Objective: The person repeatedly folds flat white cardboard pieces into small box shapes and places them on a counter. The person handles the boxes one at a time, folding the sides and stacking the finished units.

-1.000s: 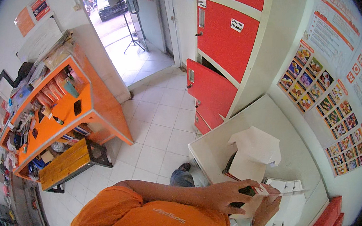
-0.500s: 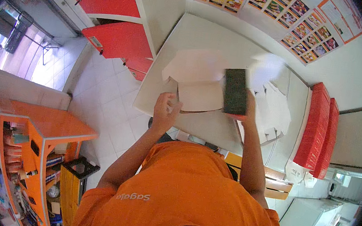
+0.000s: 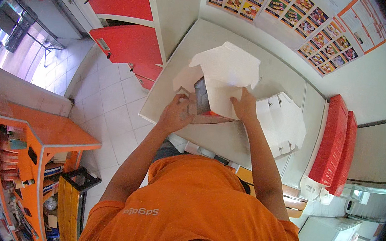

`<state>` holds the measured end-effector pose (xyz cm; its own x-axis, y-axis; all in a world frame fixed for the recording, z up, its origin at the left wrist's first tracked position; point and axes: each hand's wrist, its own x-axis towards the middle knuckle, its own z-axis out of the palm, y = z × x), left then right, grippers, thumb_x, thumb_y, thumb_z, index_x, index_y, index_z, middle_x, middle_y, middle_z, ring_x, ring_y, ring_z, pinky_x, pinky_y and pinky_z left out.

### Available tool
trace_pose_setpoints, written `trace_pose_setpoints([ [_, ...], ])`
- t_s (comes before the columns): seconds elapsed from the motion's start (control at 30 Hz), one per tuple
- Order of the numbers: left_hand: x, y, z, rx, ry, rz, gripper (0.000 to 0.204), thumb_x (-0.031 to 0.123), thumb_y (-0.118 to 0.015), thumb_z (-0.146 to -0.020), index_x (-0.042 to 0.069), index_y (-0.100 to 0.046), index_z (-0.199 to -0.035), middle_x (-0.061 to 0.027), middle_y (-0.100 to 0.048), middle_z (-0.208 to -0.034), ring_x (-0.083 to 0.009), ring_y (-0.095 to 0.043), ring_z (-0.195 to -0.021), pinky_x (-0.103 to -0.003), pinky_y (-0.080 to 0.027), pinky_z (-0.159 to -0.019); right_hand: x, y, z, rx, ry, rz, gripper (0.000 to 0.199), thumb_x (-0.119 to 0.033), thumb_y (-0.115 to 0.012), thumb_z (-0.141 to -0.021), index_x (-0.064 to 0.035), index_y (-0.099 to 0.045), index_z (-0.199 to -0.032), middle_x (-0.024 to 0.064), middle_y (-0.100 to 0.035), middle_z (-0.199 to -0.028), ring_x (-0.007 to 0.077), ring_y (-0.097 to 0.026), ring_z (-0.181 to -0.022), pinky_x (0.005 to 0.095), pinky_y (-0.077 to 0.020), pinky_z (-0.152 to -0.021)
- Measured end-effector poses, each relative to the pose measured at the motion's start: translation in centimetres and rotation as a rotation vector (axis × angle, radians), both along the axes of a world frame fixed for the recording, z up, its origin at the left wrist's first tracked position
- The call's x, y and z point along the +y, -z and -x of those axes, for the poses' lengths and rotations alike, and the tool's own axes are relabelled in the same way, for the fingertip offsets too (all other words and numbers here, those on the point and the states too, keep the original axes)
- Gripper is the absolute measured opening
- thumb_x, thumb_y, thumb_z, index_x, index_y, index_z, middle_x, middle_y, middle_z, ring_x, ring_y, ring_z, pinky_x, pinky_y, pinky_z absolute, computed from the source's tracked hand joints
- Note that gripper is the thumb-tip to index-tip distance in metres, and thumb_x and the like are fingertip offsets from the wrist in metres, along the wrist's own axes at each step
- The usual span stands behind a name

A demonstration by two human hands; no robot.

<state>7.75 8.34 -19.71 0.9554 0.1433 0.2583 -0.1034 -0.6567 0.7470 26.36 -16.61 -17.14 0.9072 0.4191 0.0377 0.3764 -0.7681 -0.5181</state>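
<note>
A partly folded cardboard box, white inside, stands on the pale table in front of me. Between its raised panels a dark grey printed surface with a red edge shows. My right hand is closed on the box's right panel, thumb toward its face. At the left side, my left hand has its fingers curled at a small side flap; the fingertips are partly hidden behind the cardboard. Just right of my right hand lies a pile of flat white box blanks.
Two red stacks stand along the table's right side. Red cabinet doors are at the far left. An orange shelf unit and a wooden stand are at my left. Picture menus hang on the wall behind the table.
The dark panel in my right hand has swung down to the left, and the white panels now stand raised. My right hand has moved left and farther from me.
</note>
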Motion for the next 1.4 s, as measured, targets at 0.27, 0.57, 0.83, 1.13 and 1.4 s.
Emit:
trace_pose_setpoints([
  [0.27, 1.0, 0.5, -0.8, 0.091, -0.029, 0.097, 0.058, 0.027, -0.080, -0.074, 0.004, -0.062, -0.124, -0.0199, -0.062, -0.119, -0.0373, -0.065, -0.101, -0.045, -0.056, -0.088, 0.1, -0.7, 0.6, -0.025, -0.082, 0.136, 0.046, -0.014, -0.070, -0.087, 0.0047, -0.058, -0.127, 0.0335, -0.069, -0.106, 0.0499, -0.066, -0.103, 0.0545, -0.0524, -0.092],
  [0.57, -0.7, 1.0, 0.0, -0.012, 0.003, 0.292, 0.053, 0.000, -0.066, -0.081, 0.002, -0.056, -0.133, -0.0209, -0.056, -0.133, -0.0366, -0.062, -0.118, -0.042, -0.056, -0.096, 1.1, 0.9, 0.8, -0.047, 0.052, 0.146, 0.038, -0.005, -0.063, -0.087, 0.0040, -0.058, -0.123, 0.0316, -0.069, -0.098, 0.0517, -0.067, -0.093, 0.0581, -0.0531, -0.086],
  [0.83, -1.7, 0.7, 0.8, -0.108, -0.010, 0.416, 0.052, -0.007, -0.059, -0.085, 0.010, -0.061, -0.133, -0.0246, -0.049, -0.149, -0.0400, -0.054, -0.134, -0.043, -0.051, -0.107, 2.5, -0.9, 2.0, -0.022, 0.127, 0.182, 0.035, -0.007, -0.054, -0.092, -0.0005, -0.058, -0.127, 0.0321, -0.069, -0.093, 0.0501, -0.069, -0.091, 0.0588, -0.0547, -0.083],
  [1.13, -1.1, 2.5, 0.8, -0.070, -0.003, 0.434, 0.035, 0.001, -0.062, -0.092, 0.009, -0.068, -0.125, -0.0268, -0.051, -0.149, -0.0406, -0.053, -0.136, -0.045, -0.056, -0.101, 2.9, -1.0, 2.2, 0.038, 0.145, 0.242, 0.024, -0.018, -0.059, -0.095, 0.0000, -0.061, -0.110, 0.0273, -0.071, -0.096, 0.0440, -0.071, -0.097, 0.0556, -0.0578, -0.082],
  [1.4, -1.9, 0.7, 1.4, -0.026, -0.076, 0.311, 0.047, 0.015, -0.070, -0.093, 0.007, -0.057, -0.137, -0.0226, -0.049, -0.150, -0.0387, -0.056, -0.132, -0.046, -0.057, -0.096, -3.9, 2.5, 2.3, -0.046, 0.187, -0.089, 0.053, -0.049, -0.064, -0.095, -0.0009, -0.063, -0.119, 0.0238, -0.067, -0.117, 0.0429, -0.065, -0.108, 0.0539, -0.0522, -0.093],
])
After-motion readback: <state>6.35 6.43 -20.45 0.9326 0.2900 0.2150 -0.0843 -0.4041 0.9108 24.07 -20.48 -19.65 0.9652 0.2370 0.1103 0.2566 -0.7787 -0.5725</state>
